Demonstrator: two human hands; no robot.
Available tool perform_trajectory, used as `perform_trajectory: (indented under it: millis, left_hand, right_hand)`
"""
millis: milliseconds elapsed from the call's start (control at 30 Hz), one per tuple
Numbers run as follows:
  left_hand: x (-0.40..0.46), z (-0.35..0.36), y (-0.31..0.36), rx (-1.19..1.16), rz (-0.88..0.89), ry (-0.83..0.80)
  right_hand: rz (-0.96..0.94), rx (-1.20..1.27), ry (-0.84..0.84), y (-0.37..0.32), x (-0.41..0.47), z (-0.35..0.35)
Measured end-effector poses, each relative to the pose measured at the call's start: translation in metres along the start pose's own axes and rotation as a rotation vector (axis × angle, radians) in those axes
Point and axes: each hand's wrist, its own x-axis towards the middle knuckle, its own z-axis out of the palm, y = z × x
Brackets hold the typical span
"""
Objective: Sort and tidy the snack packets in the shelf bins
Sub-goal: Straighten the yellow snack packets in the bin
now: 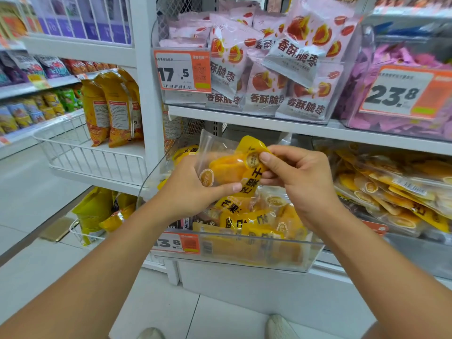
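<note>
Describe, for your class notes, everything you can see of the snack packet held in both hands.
The packet is a clear plastic pouch with a yellow band bearing black characters and round badges; orange-yellow fruit pieces show through. It looks glossy and crinkled, tilted, above the clear bin of similar packets. The left hand holds its lower part; the right hand pinches its yellow end.

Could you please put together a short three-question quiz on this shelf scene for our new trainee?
1. True or false: both hands hold the same mango packet.
2. Which price tag is fixed to the bin of pink-and-white packets? A) 17.5 B) 23.8 C) 13.8
3. Fill in: the held packet is above the clear bin tagged ____.

Key:
1. True: the left hand grips its lower side and the right hand pinches its yellow top edge.
2. A
3. 13.8
</note>
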Motion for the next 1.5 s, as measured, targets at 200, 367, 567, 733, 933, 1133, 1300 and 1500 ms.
perform_trajectory:
  millis: [200,367,567,733,933,1133,1300,1500]
  left_hand:
    - [-0.001,-0.008,0.009,0.011,0.055,0.211]
    - [-0.004,-0.046,-0.005,0.539,0.419,0.309]
    - [0.000,-0.066,-0.051,0.790,0.133,0.198]
    - [0.009,-0.064,-0.059,0.986,0.020,0.042]
    - [0.003,-0.070,-0.058,0.755,-0.128,-0.034]
    - [0.003,-0.060,-0.044,0.857,-0.111,-0.035]
    - [0.012,-0.037,-0.025,0.921,0.076,-0.058]
    - [0.011,-0.021,-0.011,1.078,0.122,-0.398]
  right_hand:
    - [0.148,0.252,-0.150,0.006,0.011,0.034]
    - [0.118,0.046,-0.279,0.013,0.028,0.056]
    - [-0.066,-0.858,-0.127,0.031,0.040,0.024]
    - [-0.026,-1.320,-0.076,0.026,0.041,-0.014]
    - [0.161,-1.465,-0.217,0.029,0.045,-0.022]
    - [0.152,-1.278,-0.353,0.026,0.045,-0.020]
    - [0.069,-1.484,-0.504,0.021,0.030,-0.013]
    - [0.091,-1.494,-0.633,0.010,0.024,-0.013]
